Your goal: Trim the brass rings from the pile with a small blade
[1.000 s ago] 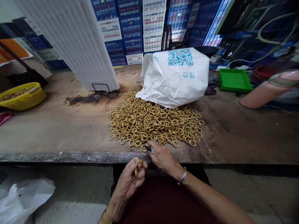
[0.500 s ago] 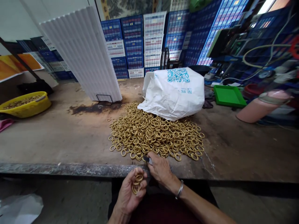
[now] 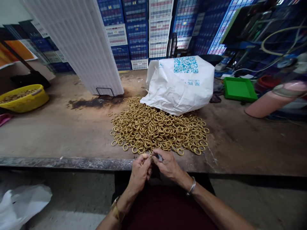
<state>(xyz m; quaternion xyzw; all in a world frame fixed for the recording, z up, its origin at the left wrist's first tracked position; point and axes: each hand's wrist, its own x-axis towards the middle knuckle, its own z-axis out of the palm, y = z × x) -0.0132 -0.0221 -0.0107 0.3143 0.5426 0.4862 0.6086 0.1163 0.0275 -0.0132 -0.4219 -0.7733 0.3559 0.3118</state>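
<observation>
My left hand (image 3: 140,171) is closed around brass-coloured rings, mostly hidden by its fingers, just over the front edge of the workbench. Between thumb and fingers a bit of one ring (image 3: 150,156) shows. Close against it, my right hand (image 3: 168,164) grips a small dark-grey tool (image 3: 158,157) with a flat end; its exact kind cannot be made out. The fingertips of both hands almost meet at the ring. Right beyond them a wide heap of brass-coloured rings (image 3: 153,131) spreads over the bench, its far side under the mouth of a white sack (image 3: 179,89).
A yellow basin (image 3: 35,102) of small pieces stands at the left. A ridged white panel (image 3: 81,48) leans upright in a wire stand (image 3: 105,92). To the right are a green tray (image 3: 240,89) and a pink cylinder (image 3: 271,103). Stacked crates (image 3: 137,35) line the back.
My left hand has turned over and risen to meet my right hand, covering rings that showed in its palm before. The tool now points toward the left hand's ring. The view has tilted down.
</observation>
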